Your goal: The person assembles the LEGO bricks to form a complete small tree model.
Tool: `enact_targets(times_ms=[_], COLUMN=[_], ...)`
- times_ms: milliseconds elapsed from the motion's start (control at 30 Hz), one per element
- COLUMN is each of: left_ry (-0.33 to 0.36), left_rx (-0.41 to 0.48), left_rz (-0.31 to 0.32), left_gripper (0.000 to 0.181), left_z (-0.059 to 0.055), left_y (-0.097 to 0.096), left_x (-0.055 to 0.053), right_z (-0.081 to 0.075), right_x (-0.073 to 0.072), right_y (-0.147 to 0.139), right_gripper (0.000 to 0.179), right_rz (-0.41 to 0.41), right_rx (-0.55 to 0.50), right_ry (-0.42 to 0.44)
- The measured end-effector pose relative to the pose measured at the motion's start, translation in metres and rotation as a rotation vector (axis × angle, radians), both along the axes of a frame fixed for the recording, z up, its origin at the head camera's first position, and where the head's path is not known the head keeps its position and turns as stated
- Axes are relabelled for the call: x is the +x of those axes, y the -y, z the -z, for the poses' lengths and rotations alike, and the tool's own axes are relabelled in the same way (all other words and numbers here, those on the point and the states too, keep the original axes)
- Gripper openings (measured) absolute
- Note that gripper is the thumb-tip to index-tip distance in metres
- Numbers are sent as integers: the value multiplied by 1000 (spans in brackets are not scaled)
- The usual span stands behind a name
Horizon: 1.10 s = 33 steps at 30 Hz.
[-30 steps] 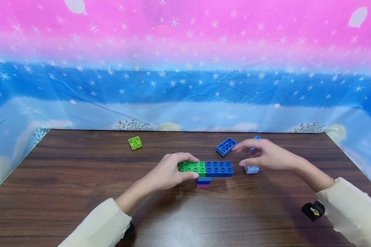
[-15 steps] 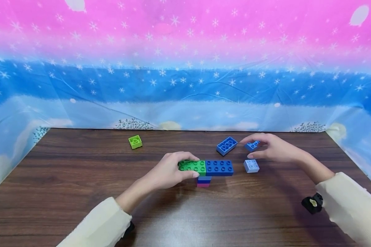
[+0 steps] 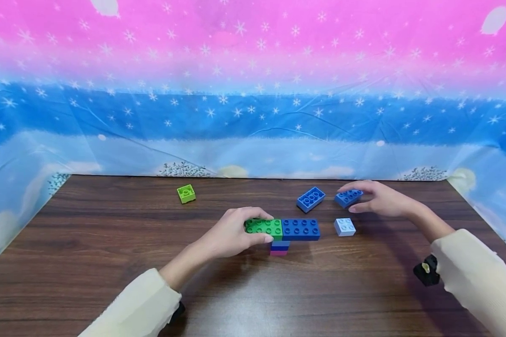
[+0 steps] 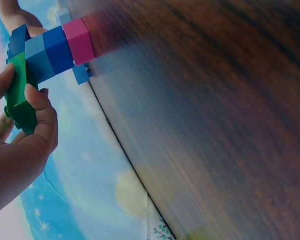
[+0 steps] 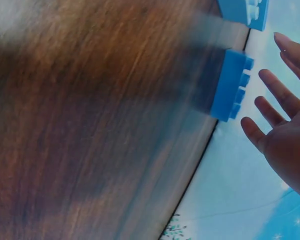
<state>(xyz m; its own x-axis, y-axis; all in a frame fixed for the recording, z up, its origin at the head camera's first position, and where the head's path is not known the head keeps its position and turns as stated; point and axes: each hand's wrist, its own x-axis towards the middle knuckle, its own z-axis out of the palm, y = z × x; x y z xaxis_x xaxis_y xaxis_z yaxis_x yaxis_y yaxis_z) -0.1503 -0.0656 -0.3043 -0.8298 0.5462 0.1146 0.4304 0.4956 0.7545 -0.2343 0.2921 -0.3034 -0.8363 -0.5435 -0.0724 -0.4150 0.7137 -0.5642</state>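
Left hand has a proper grip on the green block, thumb on the near side and fingers on the far side. That block sits at the top of a little T-shaped build, butted end to end with a navy block. Under the seam there's a skinny column: light blue block, then a dark blue block, then a pink block at the bottom. The whole build is around the middle of the brown wooden table.

Right hand is over on the right, fingers loose and apart, not grabbing anything. It's right by a blue block lying studs up, and the right wrist view shows a gap between the fingertips and that block.

Other loose bits: a pale blue block studs up just nearer than the blue one, an upside-down block, also blue, to its left, and a lime block far off to the left, hollow side showing. Snowflake cloth hangs behind it all.
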Motion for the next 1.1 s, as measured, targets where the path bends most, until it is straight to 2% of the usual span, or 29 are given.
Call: enact_targets(times_ms=[300,767,1000,1100], left_ry=[0,-3,-15,-16], left_rx=[5,2,1,3], left_rz=[5,-6,0,4], left_gripper=[28,28,28,28], left_z=[1,1,2,2], left_y=[0,0,1,1], left_x=[0,0,0,0], right_z=[15,22,26,26], right_x=[-10,-12,-13,-11], right_y=[-8,-9,-12,-13], right_gripper=[45,46,42,41], right_rz=[-5,48,33,52], right_rx=[-9,13,21,33], right_ry=[-27,-28,-79,-95])
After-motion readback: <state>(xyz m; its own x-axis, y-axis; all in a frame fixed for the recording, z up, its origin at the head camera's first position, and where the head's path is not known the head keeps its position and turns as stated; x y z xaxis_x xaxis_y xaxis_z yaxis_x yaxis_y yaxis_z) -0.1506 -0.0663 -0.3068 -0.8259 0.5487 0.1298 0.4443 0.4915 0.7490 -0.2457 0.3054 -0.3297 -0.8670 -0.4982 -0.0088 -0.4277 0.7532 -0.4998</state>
